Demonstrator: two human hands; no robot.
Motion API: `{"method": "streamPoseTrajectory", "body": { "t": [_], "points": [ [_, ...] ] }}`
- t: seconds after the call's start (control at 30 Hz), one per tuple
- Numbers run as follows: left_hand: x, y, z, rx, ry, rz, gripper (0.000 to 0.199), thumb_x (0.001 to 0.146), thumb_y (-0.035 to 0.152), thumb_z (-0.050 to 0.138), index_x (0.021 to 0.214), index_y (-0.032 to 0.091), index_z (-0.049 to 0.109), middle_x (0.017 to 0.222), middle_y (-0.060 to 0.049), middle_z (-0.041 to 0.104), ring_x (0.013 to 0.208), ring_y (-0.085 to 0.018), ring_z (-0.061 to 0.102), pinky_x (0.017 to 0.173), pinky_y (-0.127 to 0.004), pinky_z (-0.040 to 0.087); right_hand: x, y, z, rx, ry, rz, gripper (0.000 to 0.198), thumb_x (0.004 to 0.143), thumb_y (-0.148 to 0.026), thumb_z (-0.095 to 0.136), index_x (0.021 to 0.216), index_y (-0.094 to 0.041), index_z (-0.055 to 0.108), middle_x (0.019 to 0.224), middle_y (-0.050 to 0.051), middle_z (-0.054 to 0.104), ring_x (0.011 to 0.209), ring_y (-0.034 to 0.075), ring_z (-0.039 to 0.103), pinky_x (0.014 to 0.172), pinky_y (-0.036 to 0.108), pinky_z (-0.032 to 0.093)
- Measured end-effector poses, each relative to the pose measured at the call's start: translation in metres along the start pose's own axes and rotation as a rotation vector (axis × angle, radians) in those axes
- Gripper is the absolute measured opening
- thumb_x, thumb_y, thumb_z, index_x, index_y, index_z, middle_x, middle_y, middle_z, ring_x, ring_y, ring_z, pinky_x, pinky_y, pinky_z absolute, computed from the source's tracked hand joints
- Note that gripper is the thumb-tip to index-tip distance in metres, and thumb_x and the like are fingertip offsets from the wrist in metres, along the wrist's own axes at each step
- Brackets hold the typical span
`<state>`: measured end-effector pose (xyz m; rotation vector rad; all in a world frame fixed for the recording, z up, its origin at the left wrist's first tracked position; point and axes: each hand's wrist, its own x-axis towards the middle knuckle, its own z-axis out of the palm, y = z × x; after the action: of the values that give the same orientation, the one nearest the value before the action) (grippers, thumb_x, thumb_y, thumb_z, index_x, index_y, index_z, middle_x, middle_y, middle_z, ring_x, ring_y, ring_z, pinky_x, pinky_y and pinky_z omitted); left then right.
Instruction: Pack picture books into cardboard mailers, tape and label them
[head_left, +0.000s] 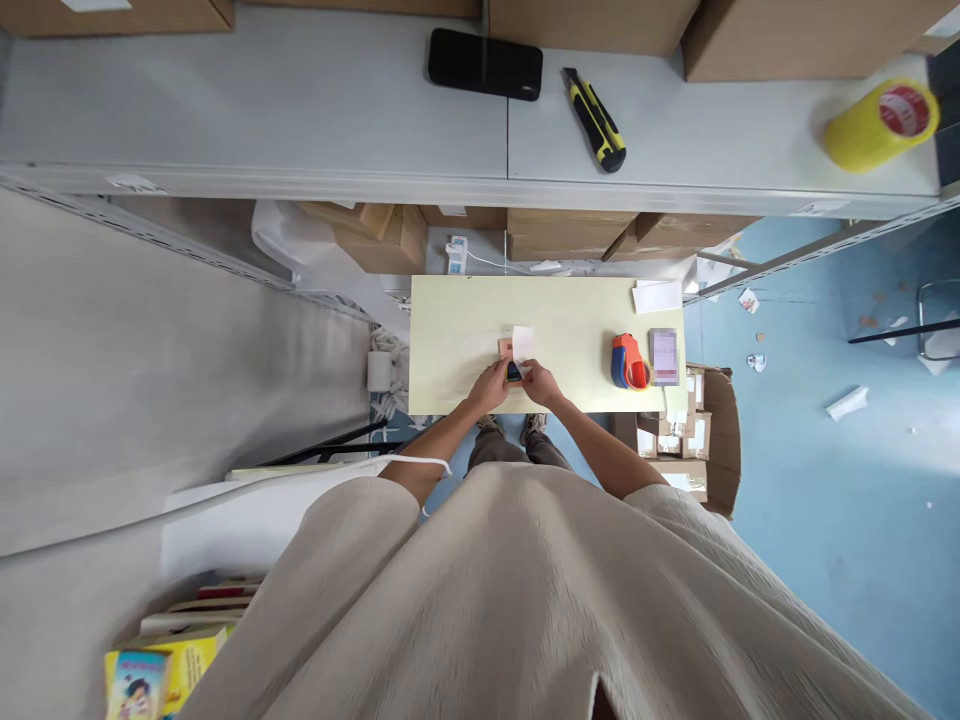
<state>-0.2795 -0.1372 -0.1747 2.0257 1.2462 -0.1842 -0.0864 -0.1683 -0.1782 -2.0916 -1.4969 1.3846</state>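
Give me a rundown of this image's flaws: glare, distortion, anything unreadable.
Head view: wide-angle stretch, with the shirt looming large; pale glare at the right edge of the blue floor; the device screen pixelated beyond reading; the small dark item between left hand and right hand too tiny to identify.

Saw long grey shelf across top, brown cartons along its back; noted pale yellow-green table further down, lower cartons just beyond; logged plain grey surface at left, wall or floor unclear; marked blue floor at right, strewn with white scraps, bright glare near right edge; caught dark metal bar there too, partly cut off.
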Motion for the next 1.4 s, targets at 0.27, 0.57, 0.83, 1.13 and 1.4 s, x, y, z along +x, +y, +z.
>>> {"method": "streamPoseTrajectory", "body": {
  "t": [0.27, 0.57, 0.83, 1.13, 1.4],
  "points": [
    [0.000, 0.010, -0.002, 0.061, 0.003, 0.104, 0.065, 0.105, 0.011, 0.053, 0.168, 0.022, 0.047, 0.171, -0.019, 0.058, 0.157, -0.035, 0.057, 0.123, -0.051, 0.051, -0.002, 0.001, 0.012, -0.054, -0.085, -0.126, 0.037, 0.082, -0.013, 0.069, 0.116, -0.022, 0.081, 0.117, 0.012, 0.079, 0.121, 0.033, 0.071, 0.107, 0.043, 0.059],
    [0.004, 0.013, -0.006, 0.098, -0.090, 0.096, 0.060, 0.108, 0.011, 0.044, 0.167, 0.015, 0.048, 0.172, -0.024, 0.057, 0.159, -0.037, 0.056, 0.122, -0.053, 0.052, 0.004, 0.023, -0.009, 0.213, 0.212, 0.195, 0.031, 0.088, -0.026, 0.074, 0.118, -0.024, 0.078, 0.119, 0.011, 0.083, 0.105, 0.025, 0.079, 0.100, 0.039, 0.062],
    [0.004, 0.024, -0.005, 0.058, -0.031, 0.002, 0.052, 0.117, 0.031, 0.048, 0.166, 0.016, 0.049, 0.161, -0.025, 0.068, 0.149, -0.039, 0.065, 0.116, -0.051, 0.055, 0.007, 0.010, -0.012, 0.507, 0.133, 0.301, 0.034, 0.087, -0.055, 0.077, 0.099, -0.023, 0.074, 0.090, 0.006, 0.078, 0.092, 0.024, 0.075, 0.082, 0.035, 0.061],
    [-0.007, 0.030, -0.027, -0.247, 0.048, -0.118, 0.041, 0.110, 0.050, 0.066, 0.140, 0.023, 0.060, 0.140, -0.015, 0.080, 0.130, -0.037, 0.075, 0.107, -0.044, 0.057, -0.002, -0.032, -0.009, 0.723, 0.055, 0.285, 0.063, 0.088, -0.089, 0.069, 0.095, -0.026, 0.066, 0.109, 0.008, 0.077, 0.084, 0.020, 0.069, 0.076, 0.034, 0.058],
    [-0.017, -0.015, -0.032, -0.432, 0.219, -0.349, 0.011, 0.111, 0.026, 0.059, 0.117, 0.023, 0.067, 0.120, -0.014, 0.078, 0.114, -0.031, 0.076, 0.097, -0.038, 0.057, 0.007, -0.055, 0.015, 0.731, -0.101, 0.211, 0.057, 0.088, -0.080, 0.073, 0.103, -0.025, 0.077, 0.122, 0.010, 0.083, 0.098, 0.024, 0.074, 0.084, 0.035, 0.057]
  ]
}}
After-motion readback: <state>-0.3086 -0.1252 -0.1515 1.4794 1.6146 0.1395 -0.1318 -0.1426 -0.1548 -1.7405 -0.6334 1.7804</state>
